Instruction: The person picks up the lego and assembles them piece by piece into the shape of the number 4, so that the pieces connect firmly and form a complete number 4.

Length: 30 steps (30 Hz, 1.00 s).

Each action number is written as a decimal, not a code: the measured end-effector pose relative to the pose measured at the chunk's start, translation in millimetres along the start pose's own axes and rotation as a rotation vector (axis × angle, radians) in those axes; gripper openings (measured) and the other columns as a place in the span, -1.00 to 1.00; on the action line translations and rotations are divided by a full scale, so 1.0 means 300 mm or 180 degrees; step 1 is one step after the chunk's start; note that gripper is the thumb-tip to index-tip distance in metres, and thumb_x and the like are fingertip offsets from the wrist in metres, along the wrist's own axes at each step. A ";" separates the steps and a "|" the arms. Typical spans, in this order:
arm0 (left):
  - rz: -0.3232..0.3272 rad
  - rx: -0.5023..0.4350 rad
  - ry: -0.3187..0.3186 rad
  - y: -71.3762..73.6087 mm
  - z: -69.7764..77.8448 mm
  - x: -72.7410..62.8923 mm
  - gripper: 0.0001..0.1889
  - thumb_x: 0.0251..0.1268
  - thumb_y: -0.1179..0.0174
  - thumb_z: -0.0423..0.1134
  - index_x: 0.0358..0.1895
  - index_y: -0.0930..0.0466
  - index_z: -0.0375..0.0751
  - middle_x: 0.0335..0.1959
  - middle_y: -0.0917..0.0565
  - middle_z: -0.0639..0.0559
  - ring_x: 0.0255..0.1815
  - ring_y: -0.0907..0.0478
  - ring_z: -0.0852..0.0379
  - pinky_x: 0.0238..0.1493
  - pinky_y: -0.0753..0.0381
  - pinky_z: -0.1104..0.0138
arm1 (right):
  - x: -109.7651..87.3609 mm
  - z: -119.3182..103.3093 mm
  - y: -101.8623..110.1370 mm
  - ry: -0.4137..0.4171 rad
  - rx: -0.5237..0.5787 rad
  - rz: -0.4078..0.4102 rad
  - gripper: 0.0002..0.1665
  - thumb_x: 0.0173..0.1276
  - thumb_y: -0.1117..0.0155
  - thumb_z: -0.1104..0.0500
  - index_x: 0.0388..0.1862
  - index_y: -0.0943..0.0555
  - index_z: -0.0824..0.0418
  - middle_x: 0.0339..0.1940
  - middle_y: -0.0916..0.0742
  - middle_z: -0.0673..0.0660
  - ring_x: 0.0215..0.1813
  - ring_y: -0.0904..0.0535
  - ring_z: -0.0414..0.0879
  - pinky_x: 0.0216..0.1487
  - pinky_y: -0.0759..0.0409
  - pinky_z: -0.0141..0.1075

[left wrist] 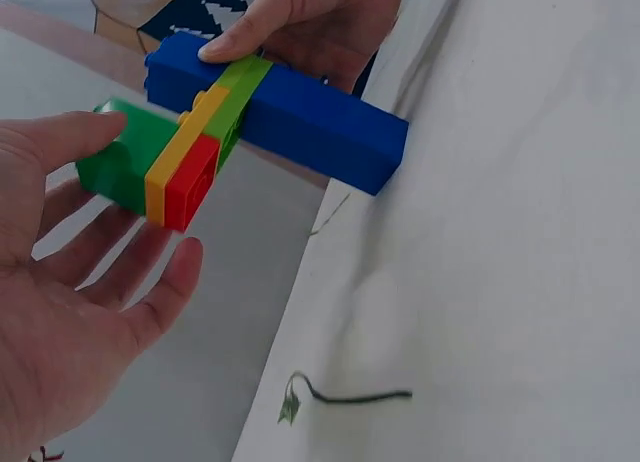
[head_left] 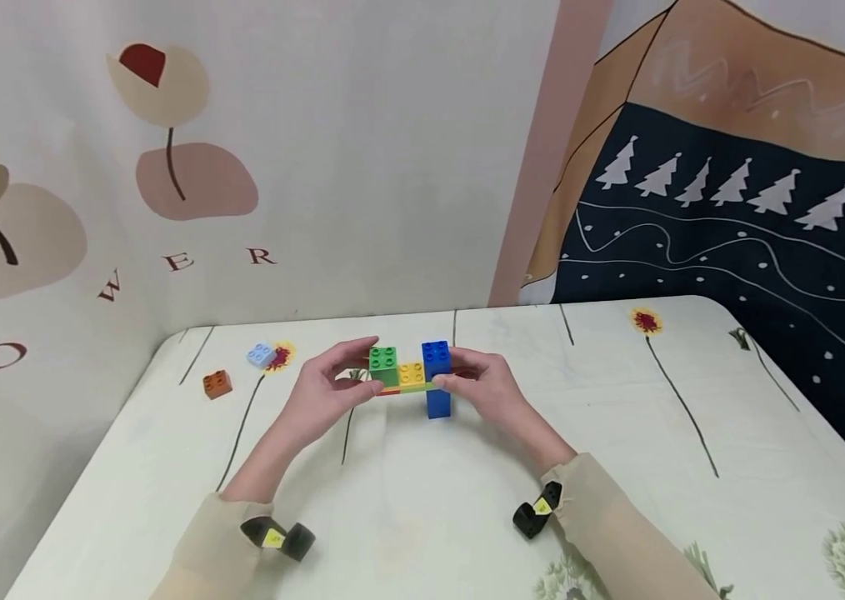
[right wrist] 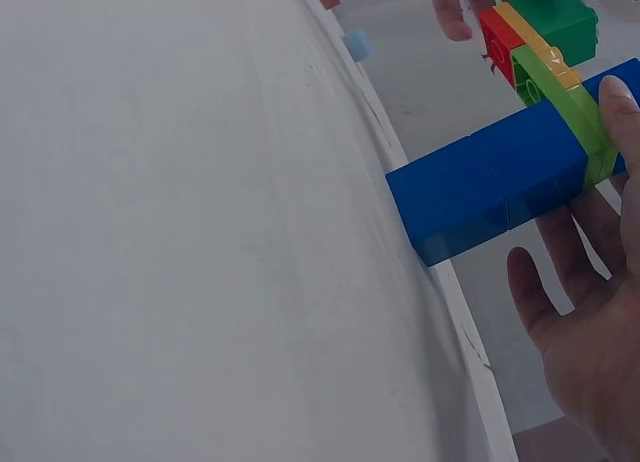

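Note:
A toy brick build sits between both hands in front of me. Its blue brick column [head_left: 438, 403] is crossed by a light green plate [left wrist: 246, 87]. From there a yellow plate [head_left: 412, 373] reaches left, with a red piece [left wrist: 192, 185] under its end and a green brick [head_left: 382, 367] on top. My left hand [head_left: 325, 392] pinches the green brick, thumb in front. With its thumb on the near side, my right hand [head_left: 488, 387] grips the upper blue brick [head_left: 436, 358]. Whether the column's foot touches the table I cannot tell.
On the table's left side lie an orange-brown brick [head_left: 217, 384] and a light blue brick [head_left: 261, 355], close together. A white cloth with printed flowers covers the table [head_left: 407, 500]. Printed curtains [head_left: 362, 167] hang right behind its back edge.

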<state>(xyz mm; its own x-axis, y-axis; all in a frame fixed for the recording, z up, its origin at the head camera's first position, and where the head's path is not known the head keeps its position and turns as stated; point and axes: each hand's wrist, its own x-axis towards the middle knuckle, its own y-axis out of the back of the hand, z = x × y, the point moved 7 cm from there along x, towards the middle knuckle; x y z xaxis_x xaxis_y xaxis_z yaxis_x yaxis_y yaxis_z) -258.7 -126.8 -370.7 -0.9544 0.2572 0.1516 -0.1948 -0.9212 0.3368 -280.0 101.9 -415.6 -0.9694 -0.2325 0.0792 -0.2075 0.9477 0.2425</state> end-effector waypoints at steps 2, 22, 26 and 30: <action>0.0038 -0.0048 0.0020 0.022 -0.011 -0.007 -0.36 0.27 -0.42 -0.40 0.43 -0.47 -0.20 0.23 -0.60 -0.16 0.22 -0.55 -0.09 0.08 -0.63 0.42 | 0.001 0.002 0.001 -0.0021 -0.0002 -0.0005 -0.43 0.38 -0.47 0.11 0.35 -0.62 0.18 0.07 -0.77 0.11 0.02 -0.65 0.00 0.05 -0.66 -0.24; 0.0798 0.0593 -0.0020 0.320 -0.129 -0.083 -0.48 0.32 -0.37 -0.45 0.34 -0.52 -0.36 0.19 -0.62 -0.26 0.12 -0.55 0.30 -0.01 -0.56 0.61 | 0.003 0.007 0.006 0.0001 0.0018 0.0001 -0.41 0.38 -0.47 0.13 0.35 -0.61 0.24 0.03 -0.78 0.14 0.01 -0.66 0.00 0.04 -0.66 -0.27; 0.1089 0.0701 0.0075 0.395 -0.158 -0.100 -0.53 0.34 -0.35 -0.43 0.30 -0.54 -0.38 0.08 -0.66 0.05 0.05 -0.51 0.47 -0.02 -0.54 0.63 | 0.002 0.005 0.001 0.0014 0.0038 -0.0027 -0.41 0.38 -0.47 0.13 0.35 -0.60 0.25 0.04 -0.77 0.16 0.00 -0.65 0.01 0.04 -0.66 -0.27; 0.1259 0.0900 0.0295 0.462 -0.193 -0.117 -0.52 0.40 -0.33 -0.32 0.33 -0.52 -0.34 0.13 -0.64 -0.03 0.06 -0.51 0.38 -0.02 -0.45 0.67 | 0.002 -0.001 -0.002 0.0036 0.0063 -0.0048 -0.42 0.39 -0.46 0.14 0.36 -0.60 0.25 0.05 -0.77 0.17 0.01 -0.65 0.01 0.04 -0.66 -0.27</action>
<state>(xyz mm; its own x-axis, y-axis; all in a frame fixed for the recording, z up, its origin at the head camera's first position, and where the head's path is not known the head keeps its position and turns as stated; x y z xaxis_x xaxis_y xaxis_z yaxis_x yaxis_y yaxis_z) -265.3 -280.3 -383.2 -0.9614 -0.1351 0.2398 0.2433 -0.8245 0.5109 -280.5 101.3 -415.5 -0.9646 -0.2490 0.0866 -0.2246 0.9482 0.2246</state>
